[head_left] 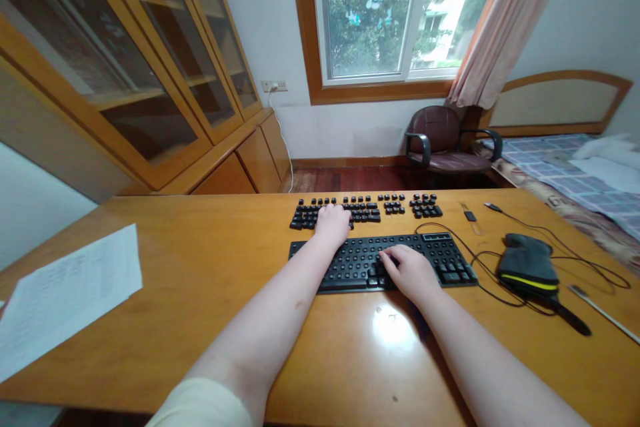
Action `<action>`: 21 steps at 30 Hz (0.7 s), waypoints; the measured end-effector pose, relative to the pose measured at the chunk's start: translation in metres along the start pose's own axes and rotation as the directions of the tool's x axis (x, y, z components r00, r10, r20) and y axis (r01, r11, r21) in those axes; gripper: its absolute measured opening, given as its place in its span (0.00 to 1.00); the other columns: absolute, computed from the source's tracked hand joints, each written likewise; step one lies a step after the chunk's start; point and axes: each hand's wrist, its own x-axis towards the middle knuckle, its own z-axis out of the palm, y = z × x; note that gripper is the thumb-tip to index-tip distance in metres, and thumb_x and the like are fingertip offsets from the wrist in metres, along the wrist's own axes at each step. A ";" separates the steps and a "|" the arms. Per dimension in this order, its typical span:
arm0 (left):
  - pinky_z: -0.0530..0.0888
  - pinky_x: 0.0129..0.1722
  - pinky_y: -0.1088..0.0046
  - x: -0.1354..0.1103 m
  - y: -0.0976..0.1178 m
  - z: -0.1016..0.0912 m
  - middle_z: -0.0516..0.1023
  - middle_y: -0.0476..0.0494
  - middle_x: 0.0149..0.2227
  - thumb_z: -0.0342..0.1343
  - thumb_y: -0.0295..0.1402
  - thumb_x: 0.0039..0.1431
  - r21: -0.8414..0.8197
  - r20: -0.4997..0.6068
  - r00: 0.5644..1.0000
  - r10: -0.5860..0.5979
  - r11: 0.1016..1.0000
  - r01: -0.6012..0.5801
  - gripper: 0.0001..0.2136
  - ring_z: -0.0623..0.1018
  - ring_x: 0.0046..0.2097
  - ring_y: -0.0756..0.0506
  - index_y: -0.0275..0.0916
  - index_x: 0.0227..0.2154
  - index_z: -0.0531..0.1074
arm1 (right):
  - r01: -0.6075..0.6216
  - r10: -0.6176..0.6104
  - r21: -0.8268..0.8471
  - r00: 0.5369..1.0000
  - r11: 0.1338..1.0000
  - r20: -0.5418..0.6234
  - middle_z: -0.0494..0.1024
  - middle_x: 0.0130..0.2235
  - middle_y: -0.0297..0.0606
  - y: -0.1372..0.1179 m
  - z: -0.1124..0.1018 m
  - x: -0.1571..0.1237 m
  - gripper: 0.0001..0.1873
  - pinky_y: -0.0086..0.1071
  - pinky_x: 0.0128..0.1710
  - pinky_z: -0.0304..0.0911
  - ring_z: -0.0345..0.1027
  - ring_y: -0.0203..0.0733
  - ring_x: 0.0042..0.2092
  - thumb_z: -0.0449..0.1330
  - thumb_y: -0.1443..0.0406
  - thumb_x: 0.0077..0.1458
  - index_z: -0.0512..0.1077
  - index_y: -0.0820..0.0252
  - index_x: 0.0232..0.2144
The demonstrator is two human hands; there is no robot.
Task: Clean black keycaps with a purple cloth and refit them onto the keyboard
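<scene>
A black keyboard (350, 283) lies on the desk in front of me, with most of its keys stripped down to bare switches. A few keycaps sit on it at the lower middle and lower right. Beyond it, loose black keycaps (423, 205) are laid out in keyboard order. My left hand (333, 221) reaches over the keyboard to these keycaps, fingers curled down and tips hidden. Over the keyboard's right half rests my right hand (413, 272), thumb and fingers drawn together at the switches. What either hand pinches, if anything, is hidden.
Printed sheets (75, 293) lie at the left. To the right are a grey pouch (529, 260) with a yellow stripe, a brush (605, 312), the keyboard's cable (515, 217) and a small keycap puller (470, 215). An armchair (443, 137) stands behind the desk.
</scene>
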 end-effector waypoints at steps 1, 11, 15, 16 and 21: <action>0.62 0.45 0.62 0.002 0.001 0.003 0.73 0.39 0.39 0.60 0.34 0.48 0.002 0.007 1.000 0.008 1.000 -0.008 0.10 0.68 0.45 0.38 0.39 0.35 0.75 | 0.004 -0.004 -0.002 1.000 1.000 0.000 0.77 0.33 0.39 0.000 0.000 0.000 0.16 0.30 0.38 0.61 0.71 0.41 0.37 0.48 0.60 0.58 0.74 0.58 0.29; 0.63 0.45 0.60 0.000 0.008 0.014 0.75 0.37 0.36 0.58 0.30 0.49 -0.047 0.014 0.999 0.050 0.998 -0.049 0.05 0.68 0.45 0.38 0.37 0.30 0.75 | 0.021 -0.020 0.043 1.000 0.999 -0.013 0.77 0.33 0.40 0.001 0.001 -0.001 0.16 0.31 0.38 0.62 0.70 0.41 0.37 0.48 0.60 0.58 0.74 0.57 0.29; 0.64 0.45 0.61 -0.006 0.014 0.002 0.75 0.40 0.33 0.58 0.30 0.48 -0.098 0.002 0.999 0.054 0.994 -0.053 0.05 0.70 0.43 0.39 0.38 0.30 0.73 | 0.026 -0.020 0.150 0.999 0.988 -0.041 0.76 0.36 0.40 0.003 0.001 0.000 0.12 0.33 0.42 0.62 0.69 0.42 0.40 0.49 0.63 0.56 0.72 0.57 0.34; 0.65 0.45 0.62 -0.012 0.017 -0.002 0.75 0.42 0.33 0.57 0.31 0.49 -0.137 -0.016 0.999 0.050 0.989 -0.051 0.05 0.71 0.42 0.40 0.39 0.31 0.73 | 0.030 -0.020 0.177 0.998 0.984 -0.060 0.75 0.37 0.40 0.003 0.001 0.001 0.11 0.34 0.43 0.62 0.68 0.43 0.40 0.49 0.65 0.55 0.71 0.58 0.35; 0.70 0.40 0.72 -0.061 0.043 -0.013 0.72 0.48 0.34 0.57 0.29 0.47 -0.657 -0.144 0.989 -0.031 0.750 -0.072 0.06 0.72 0.38 0.48 0.39 0.31 0.69 | 0.040 0.010 0.227 0.977 0.973 -0.213 0.70 0.31 0.40 0.006 0.003 0.003 0.11 0.38 0.40 0.63 0.65 0.44 0.37 0.48 0.74 0.42 0.64 0.57 0.29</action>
